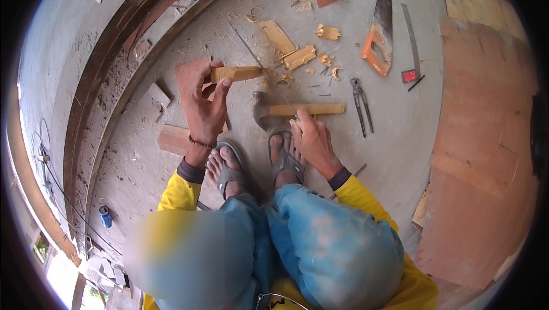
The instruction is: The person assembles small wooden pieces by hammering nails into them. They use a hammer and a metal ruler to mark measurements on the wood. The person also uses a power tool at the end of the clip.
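Observation:
My left hand (201, 99) is closed round one end of a small wooden block (235, 74), which points to the right. In my right hand (313, 141) is a long, thin blade (251, 52), seen nearly edge-on. It slants up and to the left, passing close to the block's free end; whether they touch, I cannot tell. The fingers hide its handle. Just beyond my right hand, a claw hammer (306, 109) with a wooden handle lies on the floor. Wood chips and shavings (299, 57) lie beyond the block.
To the right lie pincers (360, 107), an orange-handled handsaw (380, 41) and a try square (412, 52). A large brown plywood sheet (480, 155) covers the far right. Reddish board offcuts (174, 138) are by my left arm. A curved metal channel (94, 132) and blue can (105, 217) stand left.

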The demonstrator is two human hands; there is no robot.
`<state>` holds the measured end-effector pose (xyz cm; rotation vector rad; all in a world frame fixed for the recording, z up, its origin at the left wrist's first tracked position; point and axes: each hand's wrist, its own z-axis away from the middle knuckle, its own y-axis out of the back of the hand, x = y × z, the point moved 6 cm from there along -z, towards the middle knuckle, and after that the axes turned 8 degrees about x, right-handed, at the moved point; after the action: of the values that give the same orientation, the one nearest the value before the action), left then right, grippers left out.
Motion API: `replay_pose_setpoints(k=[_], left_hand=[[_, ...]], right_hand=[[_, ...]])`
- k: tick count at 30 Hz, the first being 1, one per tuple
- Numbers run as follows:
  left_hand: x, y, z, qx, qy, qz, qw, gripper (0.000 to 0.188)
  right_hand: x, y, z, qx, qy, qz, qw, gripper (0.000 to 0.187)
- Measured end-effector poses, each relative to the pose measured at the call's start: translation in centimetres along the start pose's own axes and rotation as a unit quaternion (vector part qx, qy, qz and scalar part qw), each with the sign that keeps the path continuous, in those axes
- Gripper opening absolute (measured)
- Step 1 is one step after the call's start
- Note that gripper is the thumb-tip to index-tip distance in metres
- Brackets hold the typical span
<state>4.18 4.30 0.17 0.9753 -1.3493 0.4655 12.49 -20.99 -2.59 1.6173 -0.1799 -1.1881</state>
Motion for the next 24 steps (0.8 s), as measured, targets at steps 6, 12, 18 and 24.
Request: replay_pose_setpoints(k=[6,12,18,24], left_hand=[[0.0,0.3,0.3,0.017,0.011,-0.032,0.999,0.033],[0.2,0.7,0.8,0.004,-0.028,-0.062,0.998,0.032],[0.4,-0.2,0.6,0.01,-0.011,-0.068,0.998,0.033],[0.4,0.2,0.7,0.023,0.001,-0.067,0.997,0.031]], right_hand=[[-1.9,1.2,0.4,0.024,0.023,-0.035,0.999,0.015],[-2.8,1.9,0.2,0.0,0.021,-0.009,1.0,0.015],[-0.8,1.1,-0.1,0.005,0.003,-0.011,1.0,0.015],[-1.1,2.0,0.3,-0.019,0.005,0.0,1.0,0.016]])
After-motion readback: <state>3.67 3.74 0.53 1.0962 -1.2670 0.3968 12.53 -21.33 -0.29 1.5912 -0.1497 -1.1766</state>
